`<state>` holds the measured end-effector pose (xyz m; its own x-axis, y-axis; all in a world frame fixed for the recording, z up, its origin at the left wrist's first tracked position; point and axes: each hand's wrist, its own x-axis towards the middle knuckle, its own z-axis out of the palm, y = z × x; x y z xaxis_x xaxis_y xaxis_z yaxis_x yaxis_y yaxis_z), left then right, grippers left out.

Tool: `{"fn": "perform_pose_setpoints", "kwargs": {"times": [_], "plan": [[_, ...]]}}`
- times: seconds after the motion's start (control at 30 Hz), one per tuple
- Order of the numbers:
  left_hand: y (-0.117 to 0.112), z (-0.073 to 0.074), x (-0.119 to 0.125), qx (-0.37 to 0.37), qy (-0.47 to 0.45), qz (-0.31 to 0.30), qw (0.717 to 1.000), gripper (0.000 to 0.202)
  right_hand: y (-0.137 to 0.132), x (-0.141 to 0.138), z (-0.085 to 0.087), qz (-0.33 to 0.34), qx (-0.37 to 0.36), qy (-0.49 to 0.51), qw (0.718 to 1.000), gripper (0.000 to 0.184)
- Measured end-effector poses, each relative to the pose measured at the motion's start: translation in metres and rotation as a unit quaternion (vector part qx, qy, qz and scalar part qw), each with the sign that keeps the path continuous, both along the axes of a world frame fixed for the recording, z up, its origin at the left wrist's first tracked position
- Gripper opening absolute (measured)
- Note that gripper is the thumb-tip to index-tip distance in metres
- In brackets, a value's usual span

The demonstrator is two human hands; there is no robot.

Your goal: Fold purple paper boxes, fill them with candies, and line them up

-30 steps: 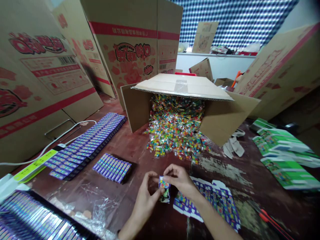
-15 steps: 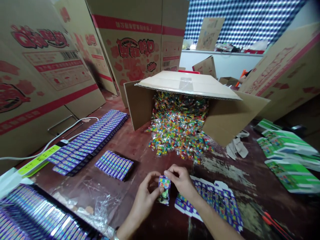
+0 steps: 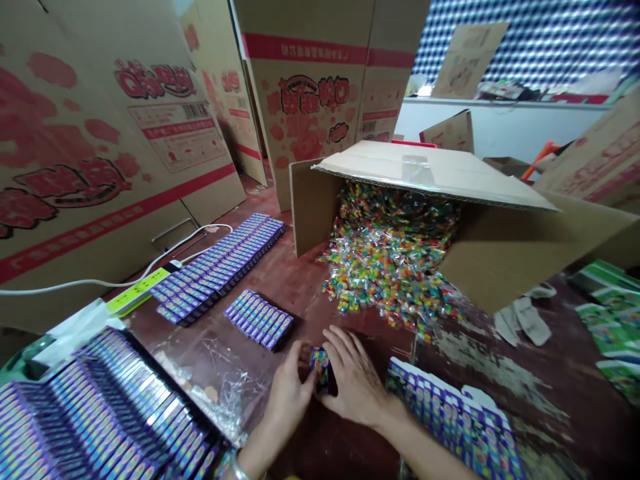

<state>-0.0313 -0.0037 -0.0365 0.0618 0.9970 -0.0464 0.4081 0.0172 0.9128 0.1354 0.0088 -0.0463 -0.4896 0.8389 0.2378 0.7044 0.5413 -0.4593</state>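
Observation:
Both my hands close around one small purple box (image 3: 320, 365) just above the dark red table (image 3: 320, 293). My left hand (image 3: 289, 399) pinches its left side, and my right hand (image 3: 354, 381) covers its right side with fingers curled over it. A short row of finished purple boxes (image 3: 259, 317) lies just beyond my left hand. To the right of my right wrist lies a pile of flat purple box blanks (image 3: 453, 417). Ahead, a tipped cardboard carton (image 3: 440, 175) spills wrapped colourful candies (image 3: 387, 267) onto the table.
A long row of purple boxes (image 3: 217, 267) and a big tray of them (image 3: 90, 413) lie at left, beside a green power strip (image 3: 137, 291) and crumpled cellophane (image 3: 227, 393). Tall printed cartons (image 3: 100, 147) ring the table. Green packs (image 3: 607, 307) sit at right.
My hands have lowered the small box toward the table and closed tighter round it. The view has swung left, so the carton and candies sit further right.

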Motion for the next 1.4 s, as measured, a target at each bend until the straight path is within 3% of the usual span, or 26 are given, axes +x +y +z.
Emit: {"fn": "perform_pose_setpoints", "kwargs": {"times": [0.13, 0.23, 0.43, 0.53, 0.6, 0.67, 0.8, 0.9, 0.97, 1.13, 1.23, 1.4], "plan": [[-0.005, 0.009, -0.034, 0.038, 0.117, 0.11, 0.986, 0.047, 0.018, -0.031, -0.019, -0.073, 0.007, 0.092, 0.993, 0.074], [-0.011, 0.013, -0.052, 0.074, 0.175, 0.158, 0.969, 0.031, 0.031, -0.055, -0.031, -0.122, 0.002, 0.129, 0.984, 0.075], [-0.027, -0.01, -0.055, 0.091, 0.219, 0.065, 0.969, 0.015, 0.043, -0.083, -0.047, -0.135, -0.009, 0.1, 0.986, 0.071], [-0.033, -0.022, -0.046, 0.078, 0.228, -0.012, 0.97, 0.014, 0.042, -0.084, -0.045, -0.13, -0.027, 0.085, 0.988, 0.079], [-0.036, -0.026, -0.035, 0.064, 0.222, -0.09, 0.969, 0.015, 0.039, -0.073, -0.037, -0.119, -0.039, 0.077, 0.989, 0.087], [-0.036, -0.029, -0.02, 0.055, 0.215, -0.164, 0.961, 0.016, 0.035, -0.048, -0.024, -0.115, -0.039, 0.075, 0.99, 0.081], [-0.035, -0.03, 0.022, 0.048, 0.225, -0.254, 0.94, 0.016, 0.022, 0.032, 0.0, -0.199, -0.029, 0.065, 0.977, 0.027], [-0.028, -0.03, 0.055, 0.052, 0.249, -0.303, 0.919, 0.019, 0.01, 0.091, 0.004, -0.267, -0.046, 0.003, 0.963, 0.027], [-0.022, -0.031, 0.074, 0.043, 0.28, -0.312, 0.907, 0.021, 0.001, 0.115, 0.002, -0.272, -0.054, -0.037, 0.96, 0.028], [-0.012, -0.033, 0.094, 0.01, 0.321, -0.292, 0.901, 0.031, -0.02, 0.128, -0.003, -0.223, -0.042, -0.033, 0.973, 0.024], [-0.014, -0.03, 0.092, -0.009, 0.306, -0.278, 0.91, 0.03, -0.025, 0.126, 0.001, -0.24, -0.031, 0.027, 0.97, 0.018], [-0.021, -0.023, 0.088, 0.053, 0.197, -0.231, 0.951, 0.059, -0.02, 0.115, 0.007, -0.286, -0.151, 0.23, 0.918, 0.017]]}}
